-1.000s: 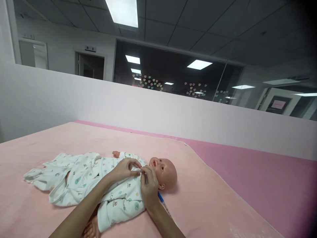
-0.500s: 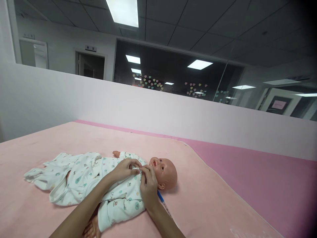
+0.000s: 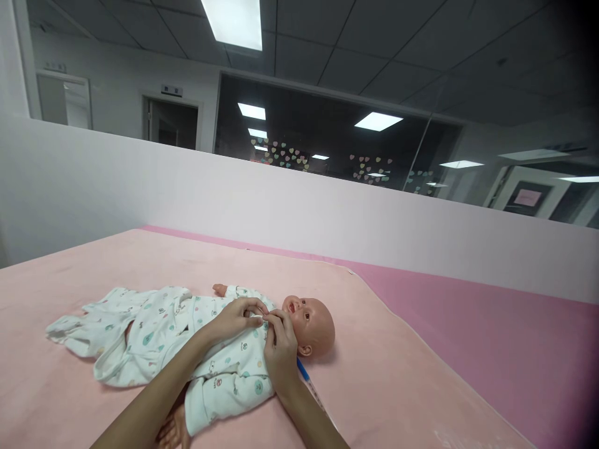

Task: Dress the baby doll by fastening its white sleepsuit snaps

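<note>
A baby doll (image 3: 314,324) lies on its back with its bald head to the right. It wears a white printed baby outfit (image 3: 234,373) with long sleeves. At the neck and upper chest my left hand (image 3: 238,319) and my right hand (image 3: 281,349) meet, fingertips bent and pinched together on the cloth. What exactly lies between the fingertips is hidden, though the garment's collar is right there. One doll hand shows beyond the far sleeve; the other rests under my left forearm.
A pink padded mat (image 3: 397,386) lies under the doll. Beside my right wrist is a thin blue-and-white pen-like stick (image 3: 303,369), partly covered by my forearm. A white partition wall (image 3: 327,218) stands behind, with dark glass (image 3: 318,125) above.
Almost nothing differs. Both hands stay at the doll's neck with only tiny finger shifts, and the doll lies as before.
</note>
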